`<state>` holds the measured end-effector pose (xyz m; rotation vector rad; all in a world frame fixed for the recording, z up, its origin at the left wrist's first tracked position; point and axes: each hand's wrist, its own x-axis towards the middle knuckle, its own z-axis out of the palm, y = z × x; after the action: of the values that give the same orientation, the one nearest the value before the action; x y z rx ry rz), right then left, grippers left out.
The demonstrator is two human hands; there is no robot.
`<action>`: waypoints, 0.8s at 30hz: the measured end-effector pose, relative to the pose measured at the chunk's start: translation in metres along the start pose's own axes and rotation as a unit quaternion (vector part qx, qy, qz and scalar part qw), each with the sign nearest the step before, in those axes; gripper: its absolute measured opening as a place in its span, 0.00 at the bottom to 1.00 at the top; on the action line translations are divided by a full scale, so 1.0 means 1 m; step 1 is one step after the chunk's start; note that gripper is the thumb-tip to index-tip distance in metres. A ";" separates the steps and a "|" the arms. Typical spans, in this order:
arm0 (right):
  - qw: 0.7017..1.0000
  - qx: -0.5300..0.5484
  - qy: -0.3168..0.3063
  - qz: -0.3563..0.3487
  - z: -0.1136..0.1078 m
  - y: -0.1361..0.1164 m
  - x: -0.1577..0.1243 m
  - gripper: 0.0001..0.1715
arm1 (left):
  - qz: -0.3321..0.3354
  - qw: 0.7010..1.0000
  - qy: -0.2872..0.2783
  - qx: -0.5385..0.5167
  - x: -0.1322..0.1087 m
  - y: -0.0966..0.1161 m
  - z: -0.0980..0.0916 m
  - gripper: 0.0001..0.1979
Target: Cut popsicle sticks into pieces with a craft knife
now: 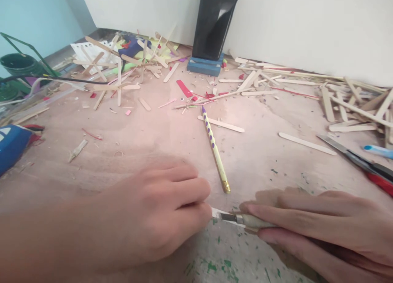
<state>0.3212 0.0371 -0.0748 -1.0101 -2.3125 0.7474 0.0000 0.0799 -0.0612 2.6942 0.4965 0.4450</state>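
My left hand point(159, 205) is closed with its fingertips down on the table, pinching a pale craft stick point(216, 212) that is mostly hidden. In my right hand point(325, 229) is a carving knife point(254, 221) with a pale handle and a short metal blade. The blade points left and lies over the craft stick, close to my left fingertips. Whether the edge has cut into the wood cannot be made out. Just beyond my hands lies a cream pencil point(215, 152) with purple dots, its eraser end toward me.
Loose craft sticks point(307, 143) lie about, heaped at the back right and back left. At right is a utility knife point(353, 156) with its blade out. A black phone point(215, 25) leans upright in a blue stand point(205, 66). A blue tool point(14, 146) sits at left.
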 end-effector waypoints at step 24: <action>0.999 -0.037 -0.023 -0.017 -0.008 0.001 0.000 0.26 | -0.003 1.000 0.002 -0.004 0.000 0.000 -0.002 0.27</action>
<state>0.3264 0.0399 -0.0699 -0.9923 -2.4059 0.6831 -0.0004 0.0803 -0.0596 2.6833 0.5022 0.4509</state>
